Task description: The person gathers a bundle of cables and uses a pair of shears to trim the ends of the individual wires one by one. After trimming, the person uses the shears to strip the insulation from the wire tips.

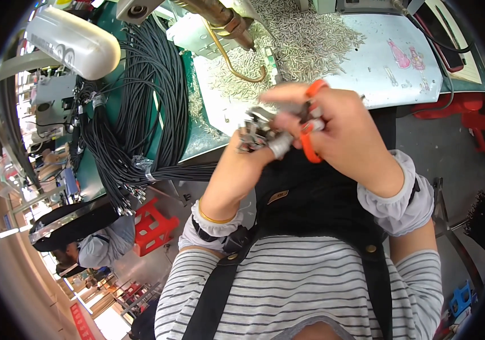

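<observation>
Near white sheet (364, 85) | left fingers (279, 145) clutch shiny metal pieces (255, 128) | right fingers (289, 92) grip curved orange-handled tool (309, 148)

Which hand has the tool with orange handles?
The right hand: it grips the orange-handled tool, whereas the left hand holds a cluster of small metal pieces.
</observation>
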### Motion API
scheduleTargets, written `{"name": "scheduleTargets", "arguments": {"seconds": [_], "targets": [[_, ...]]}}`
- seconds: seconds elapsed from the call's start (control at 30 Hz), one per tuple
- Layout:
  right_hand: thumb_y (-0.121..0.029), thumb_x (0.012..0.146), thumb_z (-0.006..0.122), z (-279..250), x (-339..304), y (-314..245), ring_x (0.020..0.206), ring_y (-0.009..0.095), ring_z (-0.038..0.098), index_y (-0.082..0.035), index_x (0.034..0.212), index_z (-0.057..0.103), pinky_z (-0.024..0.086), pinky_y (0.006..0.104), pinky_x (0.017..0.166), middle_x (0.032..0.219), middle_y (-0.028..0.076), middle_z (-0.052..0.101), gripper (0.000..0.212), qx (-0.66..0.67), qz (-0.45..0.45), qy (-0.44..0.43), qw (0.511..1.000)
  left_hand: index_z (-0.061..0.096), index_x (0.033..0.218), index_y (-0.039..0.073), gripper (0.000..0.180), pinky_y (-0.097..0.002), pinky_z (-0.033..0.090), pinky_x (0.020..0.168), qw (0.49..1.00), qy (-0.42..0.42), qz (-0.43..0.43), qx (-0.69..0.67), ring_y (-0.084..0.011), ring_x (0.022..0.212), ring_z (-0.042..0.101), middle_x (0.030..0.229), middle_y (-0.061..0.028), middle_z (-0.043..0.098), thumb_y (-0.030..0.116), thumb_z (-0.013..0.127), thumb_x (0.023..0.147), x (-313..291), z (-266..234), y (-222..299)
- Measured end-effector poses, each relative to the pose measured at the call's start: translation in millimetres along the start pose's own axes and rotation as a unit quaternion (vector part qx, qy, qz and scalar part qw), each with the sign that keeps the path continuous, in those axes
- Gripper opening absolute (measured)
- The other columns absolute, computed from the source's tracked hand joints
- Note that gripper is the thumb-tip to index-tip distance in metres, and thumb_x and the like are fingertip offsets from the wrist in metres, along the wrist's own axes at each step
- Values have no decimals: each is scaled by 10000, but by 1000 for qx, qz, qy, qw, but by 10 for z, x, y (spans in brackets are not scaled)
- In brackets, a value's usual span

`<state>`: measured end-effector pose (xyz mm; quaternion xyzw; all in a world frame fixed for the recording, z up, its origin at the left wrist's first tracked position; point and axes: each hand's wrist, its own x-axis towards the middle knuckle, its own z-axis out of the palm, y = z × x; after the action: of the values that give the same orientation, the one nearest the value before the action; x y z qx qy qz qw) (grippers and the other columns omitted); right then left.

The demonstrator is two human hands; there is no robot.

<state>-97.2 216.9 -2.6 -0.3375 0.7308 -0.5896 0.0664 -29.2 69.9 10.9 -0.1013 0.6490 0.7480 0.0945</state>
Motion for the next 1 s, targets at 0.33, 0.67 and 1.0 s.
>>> {"name": "scheduleTargets", "arguments": {"seconds": [0.33, 0.67, 1.0], "targets": [[38, 750, 553, 6, -96, 110, 600, 113, 530, 17, 881, 586, 413, 212, 514, 822, 81, 615, 136, -52, 55, 61, 995, 512, 990, 21, 189, -233, 411, 537, 992, 14, -31, -118, -127, 585, 504, 752, -87, 564, -10, 519, 803, -49, -80, -65], [14, 676, 662, 9, -121, 212, 548, 172, 592, -35, 870, 620, 437, 199, 448, 776, 73, 642, 204, -108, -226, 67, 966, 549, 934, 14, 169, -196, 363, 491, 998, 40, 11, -36, -69, 576, 481, 712, -47, 557, -16, 574, 770, -97, -110, -26], [3, 720, 641, 17, -215, 88, 546, 104, 570, -28, 826, 599, 433, 204, 467, 675, 30, 605, 118, -49, -11, 35, 998, 591, 834, -10, 121, -162, 366, 509, 992, 114, -59, -15, -31, 575, 481, 710, 5, 563, -36, 626, 721, -97, -1, 18]]}}
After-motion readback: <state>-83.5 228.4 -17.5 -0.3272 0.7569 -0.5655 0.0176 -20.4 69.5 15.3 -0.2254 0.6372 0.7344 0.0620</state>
